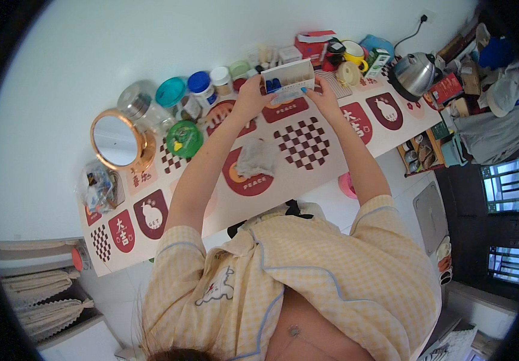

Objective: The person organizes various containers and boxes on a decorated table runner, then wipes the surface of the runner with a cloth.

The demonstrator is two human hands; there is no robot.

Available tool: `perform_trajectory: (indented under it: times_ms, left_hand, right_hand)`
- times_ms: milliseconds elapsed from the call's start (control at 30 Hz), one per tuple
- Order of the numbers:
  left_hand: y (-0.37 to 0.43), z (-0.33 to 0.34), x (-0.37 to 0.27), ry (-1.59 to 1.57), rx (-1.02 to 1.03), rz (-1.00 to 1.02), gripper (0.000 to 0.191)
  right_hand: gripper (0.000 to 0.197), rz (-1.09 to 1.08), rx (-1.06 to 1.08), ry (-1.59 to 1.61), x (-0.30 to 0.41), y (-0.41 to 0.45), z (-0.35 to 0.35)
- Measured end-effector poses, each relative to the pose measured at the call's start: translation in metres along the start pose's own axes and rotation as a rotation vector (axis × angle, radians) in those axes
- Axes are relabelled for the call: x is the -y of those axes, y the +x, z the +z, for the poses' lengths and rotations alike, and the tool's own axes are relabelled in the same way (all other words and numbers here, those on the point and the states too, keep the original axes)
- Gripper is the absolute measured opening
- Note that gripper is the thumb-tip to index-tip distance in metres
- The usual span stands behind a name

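Observation:
My left hand (252, 97) grips the left end of a small white open box (289, 79), and my right hand (324, 97) holds its right end. The box is tilted towards me above the back of the table; dark blue items and several small pale items show inside. Writing runs along its front edge. Below and nearer to me, a crumpled grey-white cloth (256, 158) lies on the patterned table cover (304, 180). Behind the box stand a red box (312, 45) and a smaller white box (290, 54).
Along the wall stand a round copper-framed mirror (116, 140), a blue-lidded jar (201, 85), a teal-lidded jar (170, 92), a green container (184, 139), a yellow mug (354, 53) and a steel electric kettle (413, 76). A clear plastic bag (98, 187) sits at the left end.

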State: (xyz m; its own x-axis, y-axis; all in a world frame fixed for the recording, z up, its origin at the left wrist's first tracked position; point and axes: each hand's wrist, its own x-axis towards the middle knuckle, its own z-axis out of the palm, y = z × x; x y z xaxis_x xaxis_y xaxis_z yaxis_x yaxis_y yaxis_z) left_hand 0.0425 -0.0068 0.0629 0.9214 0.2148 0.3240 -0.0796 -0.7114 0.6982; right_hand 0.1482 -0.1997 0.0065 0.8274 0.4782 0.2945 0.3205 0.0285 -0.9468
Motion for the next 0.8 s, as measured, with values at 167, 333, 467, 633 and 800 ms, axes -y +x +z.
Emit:
perform_trajectory:
  times_ms: [167, 333, 467, 633, 800]
  left_hand:
    - [0.056, 0.074, -0.011, -0.047, 0.074, -0.094, 0.043]
    - [0.061, 0.099, 0.015, 0.119, -0.068, -0.101, 0.045]
    - [0.068, 0.105, 0.008, 0.188, -0.071, -0.192, 0.051]
    - [0.070, 0.106, 0.000, 0.275, -0.081, -0.147, 0.061]
    - [0.065, 0.106, -0.011, 0.304, -0.141, -0.078, 0.060]
  right_hand:
    - [0.057, -0.017, -0.144, -0.390, -0.069, 0.031, -0.059]
    - [0.056, 0.038, -0.142, -0.444, -0.050, 0.041, -0.045]
    - [0.055, 0.131, -0.108, -0.471, -0.039, 0.051, -0.047]
    - [0.054, 0.054, -0.182, -0.593, -0.062, 0.062, -0.043]
    - [0.060, -0.014, -0.258, -0.508, -0.073, 0.060, -0.036]
